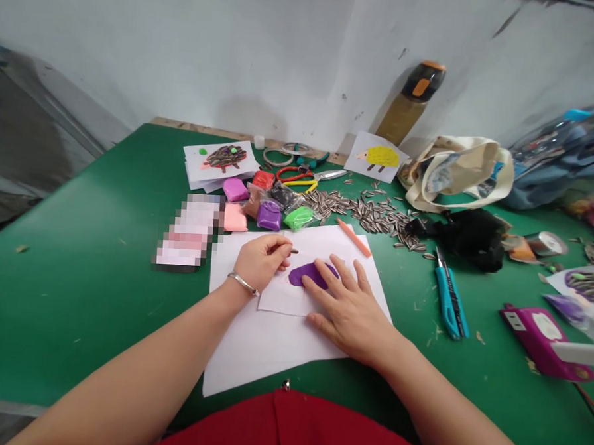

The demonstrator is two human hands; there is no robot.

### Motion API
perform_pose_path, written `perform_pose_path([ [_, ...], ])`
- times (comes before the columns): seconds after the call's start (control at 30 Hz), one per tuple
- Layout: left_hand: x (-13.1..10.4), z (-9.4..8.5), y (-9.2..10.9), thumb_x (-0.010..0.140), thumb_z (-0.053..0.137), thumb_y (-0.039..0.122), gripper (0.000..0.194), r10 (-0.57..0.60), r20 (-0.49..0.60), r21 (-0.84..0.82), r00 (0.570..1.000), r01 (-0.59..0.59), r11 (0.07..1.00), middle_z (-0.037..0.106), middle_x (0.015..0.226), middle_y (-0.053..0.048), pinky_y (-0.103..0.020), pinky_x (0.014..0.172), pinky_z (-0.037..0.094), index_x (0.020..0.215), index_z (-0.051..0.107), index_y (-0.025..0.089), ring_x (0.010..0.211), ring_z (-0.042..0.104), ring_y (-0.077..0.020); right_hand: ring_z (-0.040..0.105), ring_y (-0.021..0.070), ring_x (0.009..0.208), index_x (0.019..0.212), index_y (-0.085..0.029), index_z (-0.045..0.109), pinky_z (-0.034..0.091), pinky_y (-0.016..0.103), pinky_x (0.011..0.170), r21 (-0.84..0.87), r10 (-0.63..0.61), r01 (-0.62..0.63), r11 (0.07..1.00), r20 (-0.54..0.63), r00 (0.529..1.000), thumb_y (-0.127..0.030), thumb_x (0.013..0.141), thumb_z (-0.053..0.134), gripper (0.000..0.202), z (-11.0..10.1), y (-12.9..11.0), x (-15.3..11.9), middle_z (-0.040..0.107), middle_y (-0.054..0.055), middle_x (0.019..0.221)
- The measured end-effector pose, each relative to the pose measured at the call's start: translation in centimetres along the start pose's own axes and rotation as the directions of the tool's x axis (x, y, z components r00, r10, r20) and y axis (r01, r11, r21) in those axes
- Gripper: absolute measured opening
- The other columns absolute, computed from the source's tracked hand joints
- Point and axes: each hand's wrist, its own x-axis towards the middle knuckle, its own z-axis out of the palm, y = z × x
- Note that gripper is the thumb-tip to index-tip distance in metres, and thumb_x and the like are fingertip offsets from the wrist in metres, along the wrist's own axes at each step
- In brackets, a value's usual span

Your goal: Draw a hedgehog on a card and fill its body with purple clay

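Observation:
My left hand [262, 264], a bracelet at its wrist, pinches a striped sunflower seed [294, 251] between thumb and fingers. The seed is just above the upper left of a flat purple clay shape [299, 274] on a small white sheet [277, 303]. Faint drawn lines show beside the shape. Spread out flat, my right hand [345, 305] rests on the small sheet, its fingers over the right part of the purple clay. Beneath lie larger white sheets [240, 352]. An orange pen [354, 239] lies at their upper right corner.
Behind the paper are clay packets [269, 214], scissors [324, 175] and a heap of sunflower seeds [377, 213]. A phone [189, 233] lies left; a blue utility knife [451, 297] and purple device [544, 338] lie right. Hedgehog pictures [225, 159], a bottle [407, 109] and a cloth bag [459, 171] stand farther back.

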Motion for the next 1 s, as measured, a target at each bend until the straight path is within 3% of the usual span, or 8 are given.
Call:
perform_pose_path([
  [0.4,-0.1,0.1,-0.1,0.077,0.063,0.040,0.024,0.002,0.006,0.038,1.000,-0.003,0.999,0.067,0.063,0.000,-0.023,0.053,0.053,0.081,0.069,0.017,0.054,0.064,-0.0131,0.017,0.0360,0.145,0.133,-0.031,0.055,0.010,0.063,0.114,0.033,0.016,-0.015,0.999,-0.050,0.999,-0.051,0.097,0.037,0.045,-0.6,0.6,0.2,0.031,0.006,0.156],
  [0.53,-0.2,0.1,0.0,0.078,0.062,0.040,0.023,0.003,0.017,0.058,1.000,-0.004,0.998,0.066,0.060,0.000,-0.022,0.053,0.052,0.079,0.069,0.018,0.053,0.063,-0.0131,0.018,0.0357,0.144,0.134,-0.031,0.055,0.012,0.063,0.113,0.052,0.052,-0.048,0.998,-0.071,0.996,-0.051,0.097,0.038,0.046,-0.6,1.0,0.2,0.030,0.007,0.156],
  [0.7,-0.3,0.1,0.2,0.079,0.061,0.039,0.023,0.009,0.020,0.086,1.000,-0.011,0.996,0.065,0.059,0.001,-0.022,0.054,0.052,0.079,0.070,0.018,0.053,0.063,-0.0126,0.022,0.0357,0.143,0.131,-0.030,0.058,0.012,0.063,0.113,0.050,0.055,-0.051,0.997,-0.066,0.996,-0.051,0.097,0.036,0.045,-0.7,1.2,0.3,0.040,0.005,0.151],
  [0.83,-0.2,0.1,0.1,0.080,0.061,0.038,0.022,0.020,0.025,0.104,0.999,-0.023,0.994,0.066,0.060,0.001,-0.022,0.053,0.053,0.079,0.070,0.018,0.052,0.062,-0.0126,0.023,0.0358,0.143,0.132,-0.031,0.057,0.014,0.063,0.113,0.064,0.058,-0.052,0.997,-0.092,0.994,-0.051,0.097,0.038,0.045,-0.7,1.1,0.4,0.034,0.007,0.154],
  [1.0,-0.2,0.1,0.0,0.079,0.061,0.038,0.022,0.020,0.032,0.099,0.999,-0.023,0.995,0.066,0.061,0.001,-0.021,0.053,0.053,0.079,0.069,0.018,0.053,0.063,-0.0124,0.023,0.0359,0.143,0.128,-0.032,0.061,0.012,0.064,0.113,0.064,0.039,-0.034,0.997,-0.072,0.997,-0.051,0.096,0.039,0.043,-0.8,1.3,0.6,0.040,0.006,0.151],
])
